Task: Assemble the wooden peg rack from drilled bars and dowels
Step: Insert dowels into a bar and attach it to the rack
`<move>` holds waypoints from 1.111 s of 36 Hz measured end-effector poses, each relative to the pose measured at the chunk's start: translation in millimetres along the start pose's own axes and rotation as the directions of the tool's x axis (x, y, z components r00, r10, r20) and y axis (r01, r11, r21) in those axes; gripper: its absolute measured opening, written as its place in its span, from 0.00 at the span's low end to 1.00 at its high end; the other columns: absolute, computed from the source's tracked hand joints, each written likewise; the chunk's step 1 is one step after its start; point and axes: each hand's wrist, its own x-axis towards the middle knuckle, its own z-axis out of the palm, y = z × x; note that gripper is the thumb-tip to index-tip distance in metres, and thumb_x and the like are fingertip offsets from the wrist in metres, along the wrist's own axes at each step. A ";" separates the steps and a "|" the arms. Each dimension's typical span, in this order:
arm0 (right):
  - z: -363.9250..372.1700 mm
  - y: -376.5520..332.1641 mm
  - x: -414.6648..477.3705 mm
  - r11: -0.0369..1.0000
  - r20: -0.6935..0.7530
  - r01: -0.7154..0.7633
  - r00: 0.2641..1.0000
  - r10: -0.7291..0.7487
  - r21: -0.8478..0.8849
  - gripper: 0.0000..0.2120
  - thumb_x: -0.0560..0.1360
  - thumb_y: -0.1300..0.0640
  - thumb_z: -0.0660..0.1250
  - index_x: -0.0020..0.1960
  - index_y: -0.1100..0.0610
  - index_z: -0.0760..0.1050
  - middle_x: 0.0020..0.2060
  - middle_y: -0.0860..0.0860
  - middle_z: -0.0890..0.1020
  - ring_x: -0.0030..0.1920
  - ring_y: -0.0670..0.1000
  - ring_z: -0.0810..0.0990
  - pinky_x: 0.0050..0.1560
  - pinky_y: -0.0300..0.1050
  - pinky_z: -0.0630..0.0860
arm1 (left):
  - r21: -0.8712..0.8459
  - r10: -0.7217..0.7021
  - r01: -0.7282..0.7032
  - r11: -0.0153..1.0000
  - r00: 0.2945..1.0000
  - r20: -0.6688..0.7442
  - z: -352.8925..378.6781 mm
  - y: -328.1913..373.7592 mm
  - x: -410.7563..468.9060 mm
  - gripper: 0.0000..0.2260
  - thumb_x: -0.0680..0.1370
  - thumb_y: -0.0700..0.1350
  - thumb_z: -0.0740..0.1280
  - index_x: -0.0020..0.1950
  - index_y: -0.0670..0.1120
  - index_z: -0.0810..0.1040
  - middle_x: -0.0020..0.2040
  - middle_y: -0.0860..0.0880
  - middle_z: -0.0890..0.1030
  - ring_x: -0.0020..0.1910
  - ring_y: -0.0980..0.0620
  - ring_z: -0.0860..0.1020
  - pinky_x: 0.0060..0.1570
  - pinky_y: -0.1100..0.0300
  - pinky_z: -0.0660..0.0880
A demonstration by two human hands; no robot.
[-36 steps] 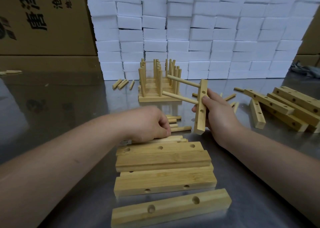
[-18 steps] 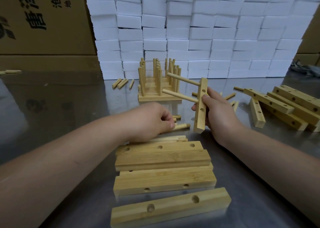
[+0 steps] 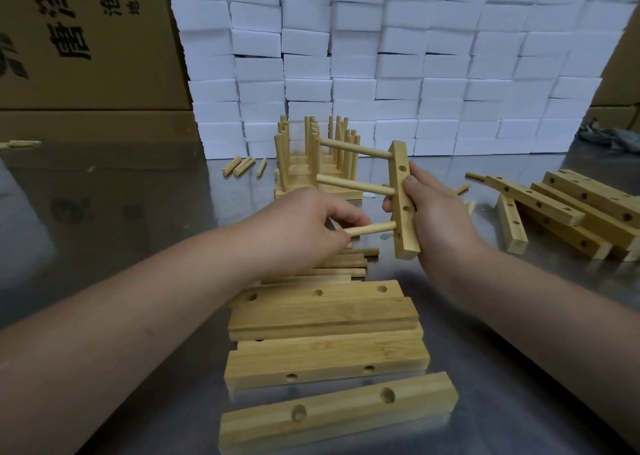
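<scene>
Up from the loose dowels (image 3: 349, 262) came the left hand (image 3: 304, 226), bringing a third dowel (image 3: 372, 229) to the drilled bar (image 3: 401, 198).
The right hand (image 3: 440, 219) gripped the bar upright, fingers curled round it, with two seated dowels (image 3: 353, 184) jutting out above the new one. The left hand pinched the third dowel, its tip at the bar's lowest hole, depth unclear. This bar looked nearly pegged; spare bars (image 3: 322, 316) below the grip awaited fitting. Finished racks (image 3: 311, 177) stood beyond.
</scene>
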 end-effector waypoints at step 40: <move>10.6 -14.6 -8.8 0.982 -0.057 0.075 0.996 -0.066 0.175 0.19 0.82 0.56 0.52 0.71 0.46 0.66 0.31 0.48 0.78 0.35 0.48 0.73 0.41 0.42 0.74 | 0.134 0.156 -0.139 0.981 0.979 -0.131 3.2 0.2 -4.1 0.07 0.76 0.51 0.65 0.51 0.56 0.82 0.38 0.57 0.80 0.41 0.61 0.74 0.40 0.63 0.73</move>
